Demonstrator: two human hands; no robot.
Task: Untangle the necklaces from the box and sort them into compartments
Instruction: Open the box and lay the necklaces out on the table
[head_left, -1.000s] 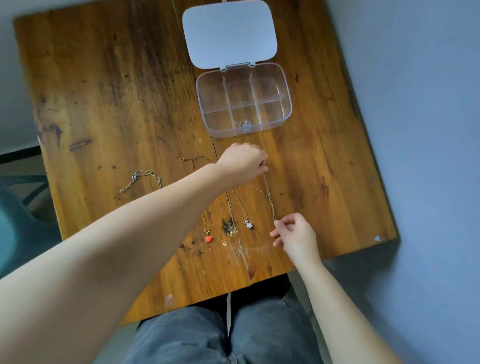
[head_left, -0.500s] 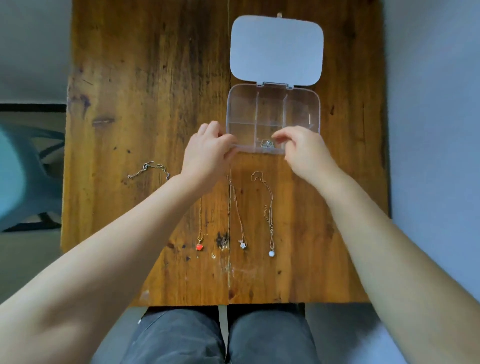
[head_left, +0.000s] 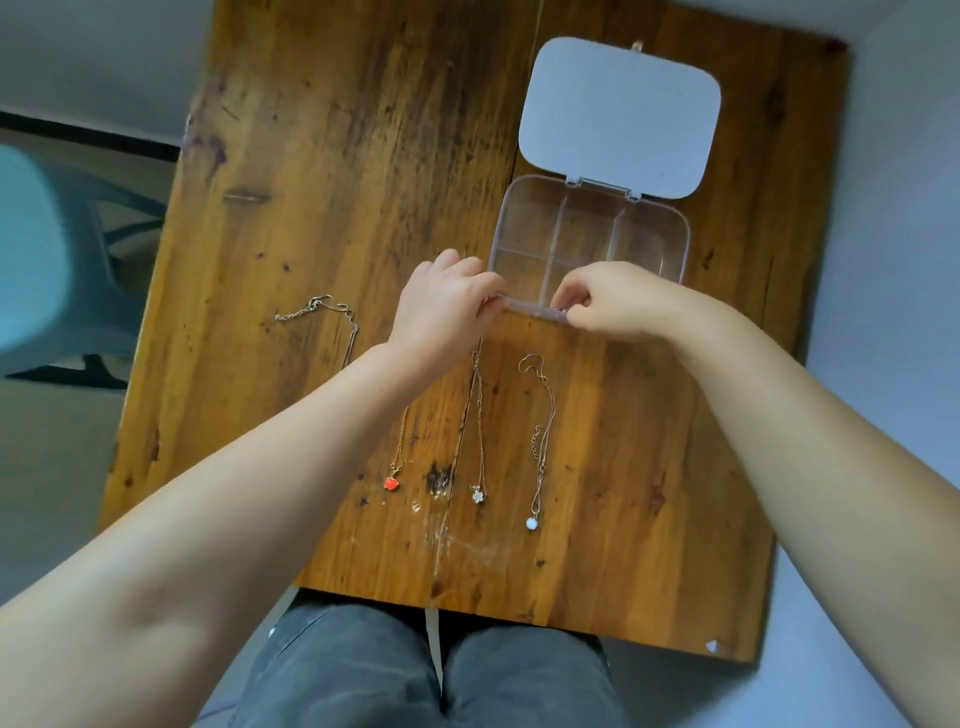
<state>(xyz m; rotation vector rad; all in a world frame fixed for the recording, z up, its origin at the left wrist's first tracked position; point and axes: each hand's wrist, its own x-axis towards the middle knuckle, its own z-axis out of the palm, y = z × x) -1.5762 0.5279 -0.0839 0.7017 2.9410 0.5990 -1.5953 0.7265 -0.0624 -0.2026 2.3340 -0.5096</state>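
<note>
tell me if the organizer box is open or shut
Open. The clear organizer box has its white lid flipped back flat on the wooden table, hinged at the far edge, so the divided compartments are exposed.

Soft even daylight, moderately bright, faint glare on the white box lid, weak shadow beneath the table edge, wide-angle bending at the borders, forearms near the frame edge slightly blurred, centre fairly sharp

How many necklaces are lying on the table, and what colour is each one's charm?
Red heart charm: 1
Pale flower charm: 1
White round charm: 1
Silver chain at the left, its end hidden under the arm: 1
Total: 4 necklaces on the table.
</note>
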